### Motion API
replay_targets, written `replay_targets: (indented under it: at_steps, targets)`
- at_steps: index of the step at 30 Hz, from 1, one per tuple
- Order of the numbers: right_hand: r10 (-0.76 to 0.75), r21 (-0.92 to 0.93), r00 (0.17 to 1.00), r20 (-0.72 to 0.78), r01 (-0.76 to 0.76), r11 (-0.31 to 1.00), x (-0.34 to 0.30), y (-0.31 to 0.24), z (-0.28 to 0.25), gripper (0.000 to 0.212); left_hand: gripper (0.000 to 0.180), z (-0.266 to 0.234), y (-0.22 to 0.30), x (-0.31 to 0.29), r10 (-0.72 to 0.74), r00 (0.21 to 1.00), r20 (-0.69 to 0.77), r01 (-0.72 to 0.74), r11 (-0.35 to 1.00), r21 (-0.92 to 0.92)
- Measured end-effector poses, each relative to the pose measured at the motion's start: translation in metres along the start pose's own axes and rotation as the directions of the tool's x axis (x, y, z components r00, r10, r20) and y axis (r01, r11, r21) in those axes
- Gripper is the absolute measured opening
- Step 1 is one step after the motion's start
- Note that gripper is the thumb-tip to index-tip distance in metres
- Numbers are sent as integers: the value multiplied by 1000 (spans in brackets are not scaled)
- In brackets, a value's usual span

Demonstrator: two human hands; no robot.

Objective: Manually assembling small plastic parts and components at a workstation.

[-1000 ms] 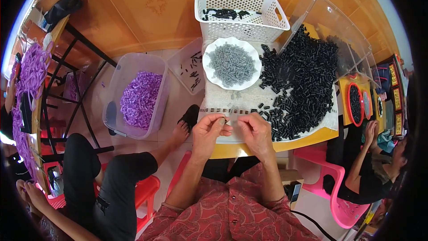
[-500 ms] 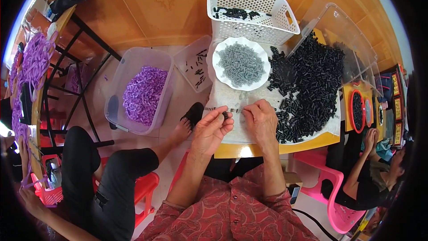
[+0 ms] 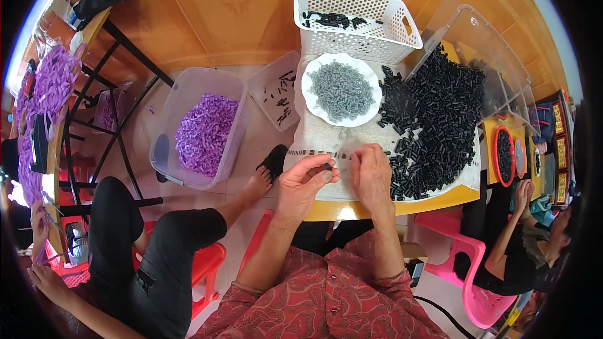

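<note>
My left hand (image 3: pixel 304 183) is over the table's near edge, thumb and forefinger pinching a small black tubular piece (image 3: pixel 327 166). Close beside it, my right hand (image 3: pixel 372 181) has its fingers bent together; whatever is between their tips is hidden. Just right of that hand spreads a large heap of short black tubes (image 3: pixel 443 125) on a white cloth (image 3: pixel 308 140). Beyond both hands stands a white scalloped plate (image 3: pixel 308 81), piled with small clear-grey pieces (image 3: pixel 342 91).
A white perforated basket (image 3: pixel 358 42) with some black pieces stands at the back. Behind the heap leans a clear plastic bin (image 3: pixel 502 44). On the floor at left is a tub (image 3: pixel 164 110) of purple pieces (image 3: pixel 204 135). People sit on both sides, one on a pink chair (image 3: pixel 471 276).
My left hand has shifted slightly right and turned, carrying the black piece along. My right hand has drawn a little toward me and to the right.
</note>
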State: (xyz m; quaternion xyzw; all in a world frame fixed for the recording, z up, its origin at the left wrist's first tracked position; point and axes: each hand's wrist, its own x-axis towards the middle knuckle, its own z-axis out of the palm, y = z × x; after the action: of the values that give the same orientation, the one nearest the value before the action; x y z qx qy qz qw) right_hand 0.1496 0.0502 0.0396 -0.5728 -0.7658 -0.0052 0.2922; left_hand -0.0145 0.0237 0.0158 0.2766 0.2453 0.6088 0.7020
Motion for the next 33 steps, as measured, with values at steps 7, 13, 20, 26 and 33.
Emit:
replay_targets:
  at_steps: [7, 13, 20, 26, 33]
  targets:
    - [381, 583, 910, 165, -402, 706, -23, -18, -25, 5, 28, 3, 0, -2, -99, 995, 18, 100, 988, -114]
    - [414, 791, 860, 299, -466, 396, -32, -35, -39, 9, 26, -2, -9, -5, -254, 966, 53, 254, 884, -394]
    - [301, 783, 940, 164, -309, 540, -27, -45, -45, 11, 26, 7, -12, -11, -280, 959, 51, 274, 860, -430]
    - [263, 743, 952, 156, -289, 604, -29, -45, -46, 11, 25, 8, -11, -14, -263, 964, 30, 253, 883, -396]
    - [286, 725, 946, 153, -304, 618, -33, -45, -51, 11, 25, 12, -10, -17, -220, 974, 57, 227, 924, -308]
